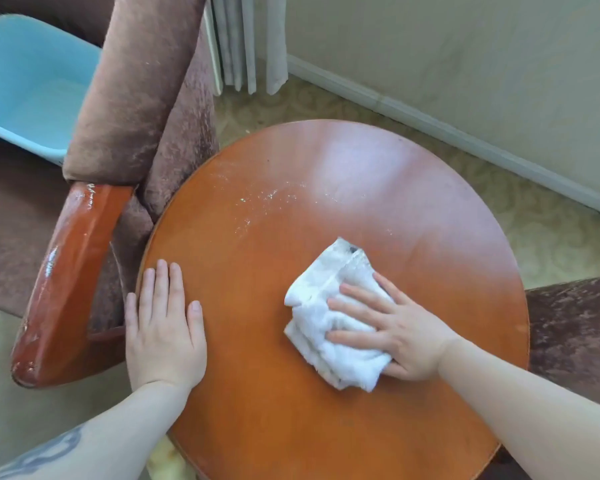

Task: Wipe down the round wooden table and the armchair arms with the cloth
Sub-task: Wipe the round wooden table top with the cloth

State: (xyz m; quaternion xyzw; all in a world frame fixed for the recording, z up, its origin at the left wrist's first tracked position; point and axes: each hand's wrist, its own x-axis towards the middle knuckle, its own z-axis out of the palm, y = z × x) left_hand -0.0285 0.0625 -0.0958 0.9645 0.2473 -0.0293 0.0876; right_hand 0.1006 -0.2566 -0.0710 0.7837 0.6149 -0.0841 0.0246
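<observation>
On the round tabletop (326, 188), the right hand (400, 336) presses flat on the white cloth (326, 317), while the left hand (163, 327) lies open, empty, at its edge beside the armchair arm (70, 282).

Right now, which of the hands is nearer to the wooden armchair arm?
Left. The left hand lies flat at the table edge just beside the wooden armchair arm; the right hand presses the cloth farther away.

Orange-brown table (291, 427), white cloth (329, 317), mauve armchair (136, 98), pale blue basin (28, 81), seemingly patterned beige carpet (551, 237).
</observation>
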